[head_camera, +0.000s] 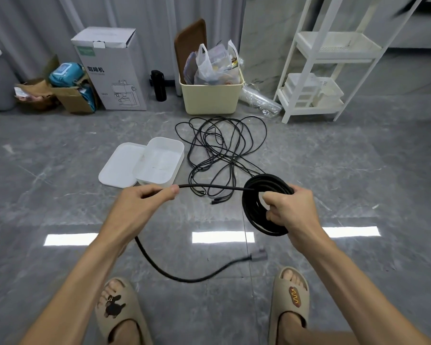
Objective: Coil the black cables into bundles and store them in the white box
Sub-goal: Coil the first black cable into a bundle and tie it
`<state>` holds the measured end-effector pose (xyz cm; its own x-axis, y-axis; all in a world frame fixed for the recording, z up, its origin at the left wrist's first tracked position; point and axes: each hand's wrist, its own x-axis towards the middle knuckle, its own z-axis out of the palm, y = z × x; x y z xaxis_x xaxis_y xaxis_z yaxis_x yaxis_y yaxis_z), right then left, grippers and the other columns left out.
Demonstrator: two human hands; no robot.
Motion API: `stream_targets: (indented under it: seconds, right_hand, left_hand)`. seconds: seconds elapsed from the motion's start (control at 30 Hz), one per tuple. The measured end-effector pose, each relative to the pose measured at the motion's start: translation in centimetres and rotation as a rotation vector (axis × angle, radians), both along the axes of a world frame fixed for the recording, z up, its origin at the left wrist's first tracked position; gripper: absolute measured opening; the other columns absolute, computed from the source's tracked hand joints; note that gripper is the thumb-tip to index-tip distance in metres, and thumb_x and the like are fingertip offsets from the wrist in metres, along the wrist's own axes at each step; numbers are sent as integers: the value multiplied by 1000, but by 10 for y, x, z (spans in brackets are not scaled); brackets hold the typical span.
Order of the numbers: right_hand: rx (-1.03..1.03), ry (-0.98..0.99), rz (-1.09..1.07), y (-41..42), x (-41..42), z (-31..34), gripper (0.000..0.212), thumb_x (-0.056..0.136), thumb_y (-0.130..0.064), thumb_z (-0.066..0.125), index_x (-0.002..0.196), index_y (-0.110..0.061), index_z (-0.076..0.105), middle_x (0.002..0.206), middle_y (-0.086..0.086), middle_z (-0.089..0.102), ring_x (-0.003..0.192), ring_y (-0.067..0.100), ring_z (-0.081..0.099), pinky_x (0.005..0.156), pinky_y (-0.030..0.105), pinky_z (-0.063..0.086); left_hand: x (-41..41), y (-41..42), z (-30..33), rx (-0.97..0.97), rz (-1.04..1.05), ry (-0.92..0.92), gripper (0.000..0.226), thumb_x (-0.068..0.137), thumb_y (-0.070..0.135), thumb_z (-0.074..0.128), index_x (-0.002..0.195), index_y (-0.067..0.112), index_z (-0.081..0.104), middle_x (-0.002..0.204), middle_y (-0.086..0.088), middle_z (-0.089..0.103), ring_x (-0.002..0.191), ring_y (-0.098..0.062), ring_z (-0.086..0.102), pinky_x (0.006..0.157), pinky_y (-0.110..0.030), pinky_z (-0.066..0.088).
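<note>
While the right hand (290,211) grips a thick black cable coil (261,207) with its fingers curled through the ring and the thumb laid over the top strands, the left hand (144,199) pinches the free run of that same cable (209,186) between thumb and bent forefinger, the remaining fingers folded into the palm; the cable stretches nearly level from the left fingertips across to the coil, and behind the left wrist it drops in a slack loop that sweeps below both hands and ends in a grey plug (258,255), blurred, hanging under the right fingers; beyond the left fingertips stands the white box (159,161), open, with its lid (118,166) lying flat just beside it on the far-left side; beyond the gap between the two hands a loose tangle of thinner black cables (220,148) sprawls on the grey floor (60,150), its nearest plugs reaching close under the taut cable; further still sit a cream bin (210,98) stuffed with bags, a cardboard carton (115,70) and a white shelf rack (319,70); two sandalled feet show beneath the forearms.
</note>
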<state>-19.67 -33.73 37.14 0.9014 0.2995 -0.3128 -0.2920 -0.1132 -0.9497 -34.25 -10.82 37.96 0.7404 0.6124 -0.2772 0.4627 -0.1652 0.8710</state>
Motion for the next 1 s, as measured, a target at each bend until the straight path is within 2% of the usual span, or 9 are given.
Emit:
stream_targets:
  seconds: [0.1,0.17,0.27,0.37,0.5,0.6,0.67,0.83,1.0]
  right_hand:
    - [91,53,28,1,-3,3,48,74,17,51,55,-22,30,48,-5,21,40,11,15,42,24,17]
    - [127,76,57,4,-8,4,47,74,18,49,57,-21,30,48,-6,20,39,10,13,42,24,17]
    - [161,115,86,12,-17,2,48,74,19,48,55,-21,32,48,-7,20,38,9,13,40,23,17]
    - [154,128,147,17,-27,0,48,74,18,46,51,-22,37,46,-6,20,37,10,13,42,25,19]
    - [168,155,240,19,-36,1,44,73,12,50,47,-24,46,44,-5,21,35,11,16,41,26,29]
    - [203,148,305,20,-37,6,27,63,3,52,50,-20,48,42,-5,20,34,12,16,44,26,34]
    - [234,153,355,18,-36,8,27,63,3,51,50,-20,52,43,-5,19,34,12,15,45,26,36]
    - [319,181,529,13,-35,15,24,69,6,50,63,-12,65,39,-3,23,30,13,19,46,25,40]
    - [337,202,608,10,-33,16,24,73,4,52,70,-11,71,38,-2,25,29,11,22,48,25,44]
  left_hand:
    - [2,-6,-6,-21,-69,-30,21,77,58,71,83,38,75,59,18,57,50,3,49,54,-16,40]
    - [6,-15,-10,-37,-166,-28,16,79,53,74,87,39,73,57,11,39,50,-2,38,50,-17,35]
    - [13,-31,-13,-25,-267,-51,14,81,46,76,94,44,71,61,13,40,56,-2,39,56,-15,34]
    - [19,-41,-16,7,-305,-86,41,79,47,77,116,50,61,82,19,59,56,0,43,66,-21,39]
    - [24,-51,-14,192,-361,-43,70,78,54,76,136,61,38,109,35,57,77,13,53,78,-12,41]
    - [27,-55,-11,158,-389,-92,55,84,37,73,126,62,50,111,27,66,86,10,60,77,-17,46]
    - [28,-53,-8,25,-430,-157,39,86,26,73,115,49,65,102,16,72,89,4,64,78,-18,50]
    - [22,-38,9,-221,-520,-154,42,66,47,82,106,37,74,95,8,76,89,-4,70,77,-17,52]
    - [18,-39,15,-280,-569,-184,35,67,47,83,99,33,77,87,11,75,82,-2,69,73,-12,49]
